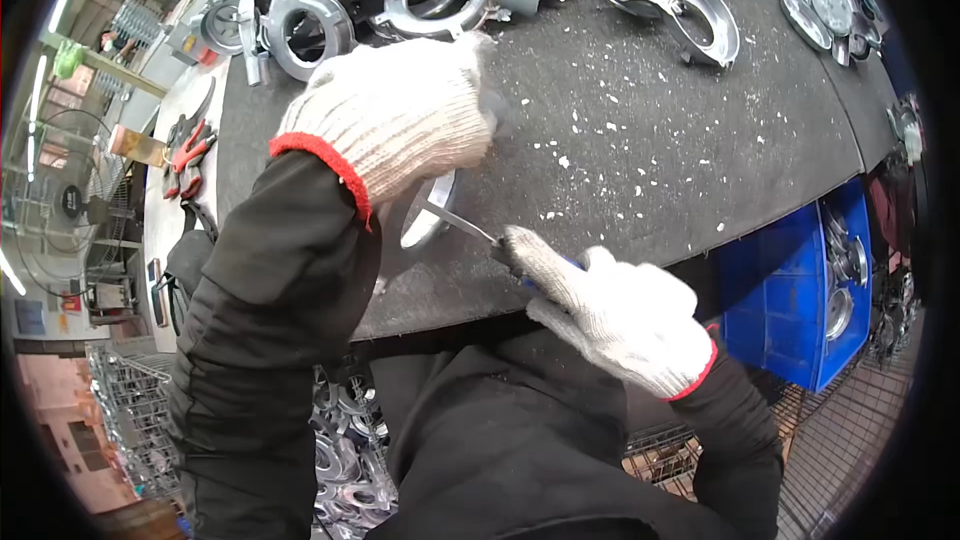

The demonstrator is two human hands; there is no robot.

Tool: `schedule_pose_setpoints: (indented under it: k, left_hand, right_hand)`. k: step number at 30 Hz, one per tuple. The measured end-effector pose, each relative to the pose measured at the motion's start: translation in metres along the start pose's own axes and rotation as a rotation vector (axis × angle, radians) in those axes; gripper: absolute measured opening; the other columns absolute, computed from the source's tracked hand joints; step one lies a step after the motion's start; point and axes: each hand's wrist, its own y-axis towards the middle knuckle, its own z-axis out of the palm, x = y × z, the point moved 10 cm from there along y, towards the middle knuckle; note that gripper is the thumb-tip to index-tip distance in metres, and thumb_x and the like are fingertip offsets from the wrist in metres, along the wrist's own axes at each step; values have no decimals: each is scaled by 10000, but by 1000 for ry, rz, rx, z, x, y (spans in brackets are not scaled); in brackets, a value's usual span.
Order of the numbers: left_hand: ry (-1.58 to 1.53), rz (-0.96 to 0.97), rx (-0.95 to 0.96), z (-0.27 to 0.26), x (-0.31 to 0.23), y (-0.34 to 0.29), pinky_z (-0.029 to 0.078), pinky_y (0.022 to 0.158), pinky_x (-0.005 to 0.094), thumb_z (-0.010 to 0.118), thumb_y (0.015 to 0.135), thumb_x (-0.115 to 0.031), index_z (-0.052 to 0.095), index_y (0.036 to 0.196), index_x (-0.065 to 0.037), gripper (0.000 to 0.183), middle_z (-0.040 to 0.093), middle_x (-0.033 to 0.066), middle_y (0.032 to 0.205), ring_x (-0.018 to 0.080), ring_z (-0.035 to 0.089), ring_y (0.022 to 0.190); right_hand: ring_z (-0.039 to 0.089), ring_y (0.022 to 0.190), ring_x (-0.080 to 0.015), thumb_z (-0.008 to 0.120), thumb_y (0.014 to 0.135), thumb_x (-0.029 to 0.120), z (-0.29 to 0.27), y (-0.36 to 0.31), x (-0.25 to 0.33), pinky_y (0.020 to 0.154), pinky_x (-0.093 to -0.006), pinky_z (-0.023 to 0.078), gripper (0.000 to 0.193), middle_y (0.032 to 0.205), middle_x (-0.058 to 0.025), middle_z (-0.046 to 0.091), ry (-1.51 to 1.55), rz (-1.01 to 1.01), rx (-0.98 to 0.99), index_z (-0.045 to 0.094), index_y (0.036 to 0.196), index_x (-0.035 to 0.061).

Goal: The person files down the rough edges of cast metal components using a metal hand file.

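My left hand, in a white knitted glove with a red cuff, is closed on a silvery metal casting at the near left of the dark work surface. The glove and sleeve cover most of that casting; a curved rim shows below the wrist. In my right hand, gloved the same way, is a thin-bladed hand tool with a partly hidden blue handle. Its blade points up and left, and its tip meets the rim or lies just over it; I cannot tell which.
Ring-shaped metal castings are heaped along the far edge of the dark mat, which is strewn with pale chips. Red-handled pliers lie at left. A blue crate holding castings stands at right. More castings sit below the table edge.
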Motion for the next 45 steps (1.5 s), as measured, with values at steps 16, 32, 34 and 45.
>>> schedule_pose_setpoints:
  k: [16, 32, 34, 45]
  left_hand:
    - [71, 181, -278, 5, -7, 3, 567, 696, 347, 640, 934, -334, 725, 1059, -99, 279, 726, 85, 857, 224, 724, 793]
    - [117, 222, -388, 17, -36, 4, 563, 662, 395, 614, 900, -297, 712, 986, -114, 226, 725, 83, 862, 261, 713, 758]
    - [131, 91, -372, -23, -17, -40, 573, 756, 435, 571, 922, -394, 744, 1007, -97, 354, 747, 121, 931, 284, 737, 847]
    - [74, 83, -283, -13, -35, -16, 560, 642, 566, 570, 829, -212, 722, 982, -85, 250, 743, 135, 899, 338, 737, 786]
  right_hand:
    - [677, 610, -296, 690, 927, 339, -10, 11, -28, 556, -400, 551, 601, 753, -139, 599, -112, 51, 33, 476, 1488, 344]
    - [572, 558, -97, 592, 994, 525, 90, -38, -6, 486, -235, 494, 835, 799, -33, 578, 1693, 400, 764, 159, 1630, 201]
    - [585, 580, -97, 588, 991, 352, 79, -35, 15, 532, -238, 515, 762, 819, -43, 601, 1618, 359, 686, 203, 1624, 173]
    - [629, 641, -90, 571, 894, 98, 78, -65, -38, 615, -254, 568, 786, 885, -50, 667, 1382, 541, 240, 259, 1614, 143]
